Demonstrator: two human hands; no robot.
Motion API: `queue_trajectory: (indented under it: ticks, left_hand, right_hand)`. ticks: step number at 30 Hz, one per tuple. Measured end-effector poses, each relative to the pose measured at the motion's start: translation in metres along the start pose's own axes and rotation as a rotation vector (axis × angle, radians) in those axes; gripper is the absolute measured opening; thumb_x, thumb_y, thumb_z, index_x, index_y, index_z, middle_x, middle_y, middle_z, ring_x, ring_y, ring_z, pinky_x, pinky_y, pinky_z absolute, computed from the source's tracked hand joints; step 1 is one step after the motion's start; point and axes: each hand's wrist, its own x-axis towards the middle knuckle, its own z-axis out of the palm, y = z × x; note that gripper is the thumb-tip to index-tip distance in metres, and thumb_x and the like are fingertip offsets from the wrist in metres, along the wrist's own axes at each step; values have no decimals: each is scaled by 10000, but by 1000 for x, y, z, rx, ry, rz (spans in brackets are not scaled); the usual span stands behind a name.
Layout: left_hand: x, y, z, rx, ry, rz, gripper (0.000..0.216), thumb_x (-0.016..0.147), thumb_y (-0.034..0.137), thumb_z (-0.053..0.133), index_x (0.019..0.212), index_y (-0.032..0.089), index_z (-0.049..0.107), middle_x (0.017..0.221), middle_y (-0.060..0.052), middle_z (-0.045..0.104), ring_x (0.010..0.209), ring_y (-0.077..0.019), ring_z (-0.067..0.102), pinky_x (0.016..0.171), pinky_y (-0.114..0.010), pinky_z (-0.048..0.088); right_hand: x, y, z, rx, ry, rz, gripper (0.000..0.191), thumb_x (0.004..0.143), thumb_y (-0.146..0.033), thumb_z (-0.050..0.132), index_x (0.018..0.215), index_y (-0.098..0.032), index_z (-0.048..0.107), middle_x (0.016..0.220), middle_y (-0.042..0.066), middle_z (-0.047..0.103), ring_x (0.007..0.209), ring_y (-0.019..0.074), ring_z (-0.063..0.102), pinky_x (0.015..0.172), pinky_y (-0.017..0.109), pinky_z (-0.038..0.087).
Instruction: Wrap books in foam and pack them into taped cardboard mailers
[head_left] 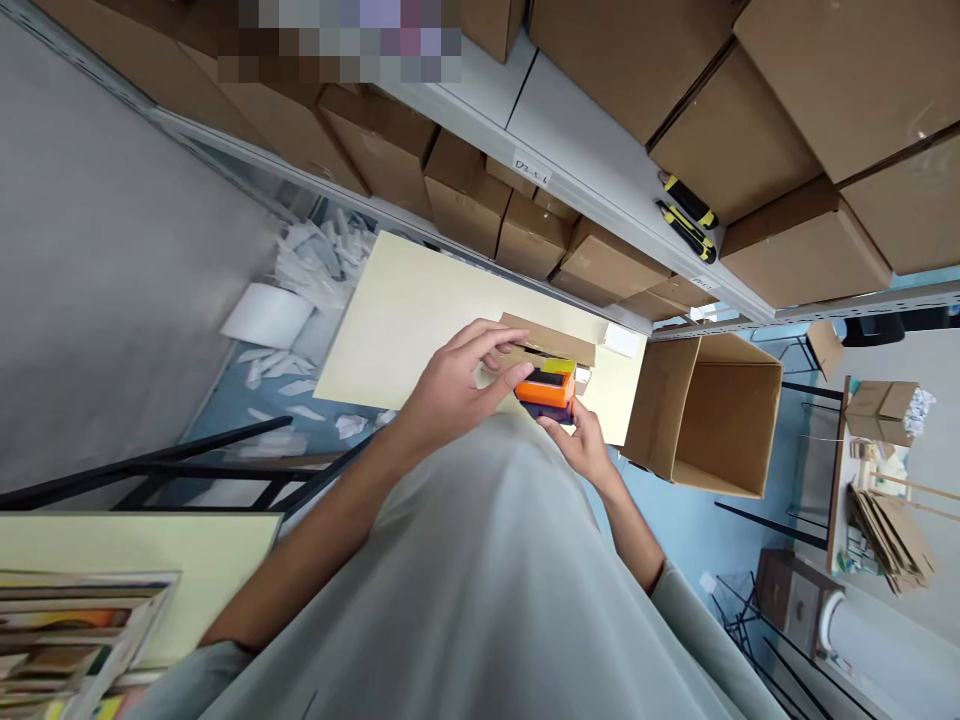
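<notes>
My right hand [579, 440] grips a small boxy orange item [545, 388] with a dark top, a yellow-green edge and a dark purple lower side. Its exact kind does not show. My left hand [469, 375] is just left of it with fingers stretched out and the thumb apart. That thumb tip is close against the item's left end; whether it touches, I cannot tell. Behind both hands a flat brown cardboard box [547, 338] lies on the pale yellow tabletop [382, 330]. A small white box [620, 338] sits near the table's far right corner.
Shelves [585, 130] packed with cardboard boxes rise beyond the table. Two yellow-and-black utility knives [686, 230] lie on a shelf. A large open carton [720, 420] stands to the right. White paper scraps [322, 260] and a white roll [266, 315] are at left.
</notes>
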Motion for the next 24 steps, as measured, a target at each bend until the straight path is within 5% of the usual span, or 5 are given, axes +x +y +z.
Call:
queue_trajectory:
  ticks: [11,17,24]
  left_hand:
    - [3,-6,-9,-30,-265,-67,355,967,555,638,984,254,824,1042,-77,771,887,-211,668,724,-318,556]
    - [-10,-17,2,35,-260,-173,355,984,532,595,969,253,814,1023,-45,784,760,-169,625,711,-297,520]
    - [-22,-44,2,10,-264,-396,382,925,578,631,989,257,827,853,-16,793,713,-187,649,700,-291,513]
  right_hand:
    - [-13,3,-17,-341,-98,-198,329,1060,-531,661,1146,-219,721,1066,114,761,994,276,699,919,411,599]
    - [-15,2,-13,-197,-199,47,403,999,-564,694,1188,-210,728,1029,69,776,932,258,725,895,381,601]
    - [-11,1,-6,139,-360,340,593,890,-776,725,987,-192,706,832,40,780,800,233,743,813,340,594]
